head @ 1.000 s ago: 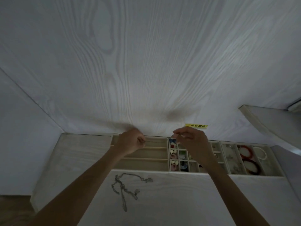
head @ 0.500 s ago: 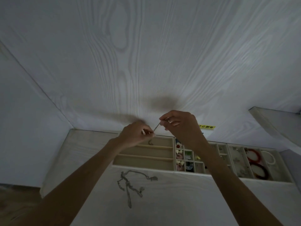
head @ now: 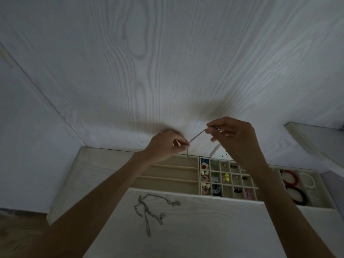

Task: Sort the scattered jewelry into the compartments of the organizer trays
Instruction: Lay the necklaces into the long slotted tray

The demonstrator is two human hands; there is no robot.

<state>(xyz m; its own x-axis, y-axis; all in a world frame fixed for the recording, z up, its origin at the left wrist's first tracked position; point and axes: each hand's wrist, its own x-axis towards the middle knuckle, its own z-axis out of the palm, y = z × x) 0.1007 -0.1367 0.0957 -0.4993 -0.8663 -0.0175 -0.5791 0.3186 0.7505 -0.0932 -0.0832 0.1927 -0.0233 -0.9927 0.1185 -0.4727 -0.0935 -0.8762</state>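
A thin silver chain (head: 197,135) stretches between both hands above the trays. My left hand (head: 168,145) pinches its lower end, and a short tail hangs down over the long-slot tray (head: 167,175). My right hand (head: 231,135) pinches the upper end, higher and to the right. Below sits the small-grid tray (head: 228,178) with coloured earrings and beads. A tangle of silver necklaces (head: 149,209) lies on the white tabletop in front.
A tray at the right (head: 305,185) holds red, dark and white bangles. A white wood-grain wall (head: 167,71) rises right behind the trays. A shelf edge (head: 314,144) juts in at the right. A small label (head: 221,152) is stuck on the wall.
Both hands have risen from the trays and drawn apart, the right going higher. The chain now stretches out between them.
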